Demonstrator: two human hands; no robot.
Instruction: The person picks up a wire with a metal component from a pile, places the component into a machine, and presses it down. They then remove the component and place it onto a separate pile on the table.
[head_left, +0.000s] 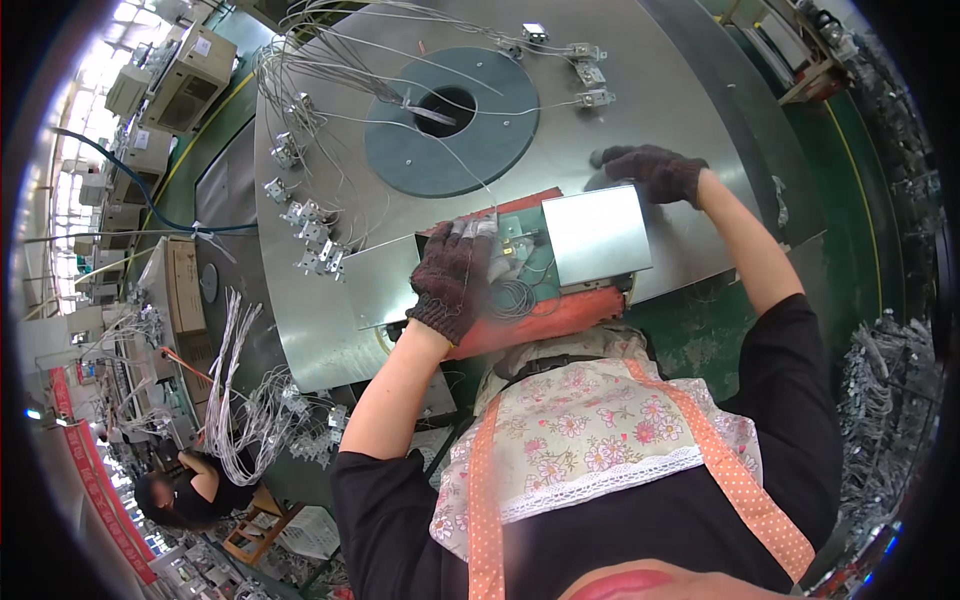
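Note:
My left hand [452,275], in a dark maroon knit glove with pale fingertips, lies flat over the left side of a red-edged work fixture [540,322]. Its fingers stretch away from me, beside a small board with yellowish parts [517,245] and a loose coil of thin wire [513,299]. A shiny square metal plate [597,236] covers the fixture's right part. Beyond that plate's far right corner, my gloved right hand [655,173] hovers low over the metal tabletop, fingers reaching leftward with nothing visible in them. The underside of each hand is hidden.
A dark round disc [452,165] with a central hole sits in the metal table [330,330]. Pale cables [340,60] run from it to small metal housings [312,235] at left and others [592,75] at right. Hanging cable bundles [235,400] and a seated person [190,490] are at lower left.

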